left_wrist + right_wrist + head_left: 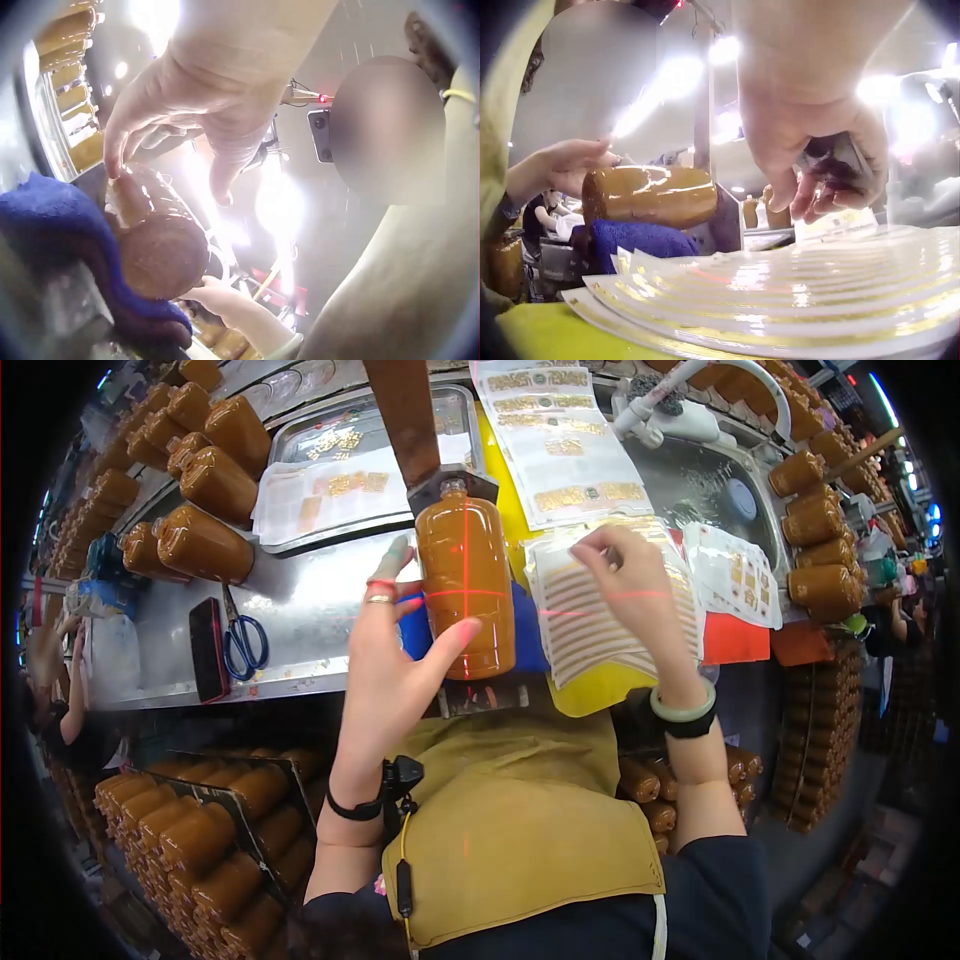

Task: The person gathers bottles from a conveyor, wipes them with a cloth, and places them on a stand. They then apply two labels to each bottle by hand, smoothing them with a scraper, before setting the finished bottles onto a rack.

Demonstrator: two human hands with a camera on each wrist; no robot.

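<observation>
A glossy brown bottle (pixel 462 575) lies on a blue cloth (pixel 60 217), its neck toward a dark upright bracket (pixel 452 486). Red light lines cross on it. My left hand (pixel 385 670) is at the bottle's left side, fingers extended and thumb spread over its lower part; in the left wrist view the fingertips touch the glass. My right hand (pixel 635 585) hovers above a fanned stack of clear sheets with gold strips (pixel 615 620). Its fingers curl around a dark grey flat piece (pixel 834 159), seen in the right wrist view and hidden in the head view.
More brown bottles (pixel 205 545) stand at the left, with others racked below. Blue-handled scissors (pixel 243 640) and a phone (pixel 207 650) lie on the metal table. A tray (pixel 450 405) and a sink (pixel 690 470) with a white faucet (pixel 650 415) sit behind.
</observation>
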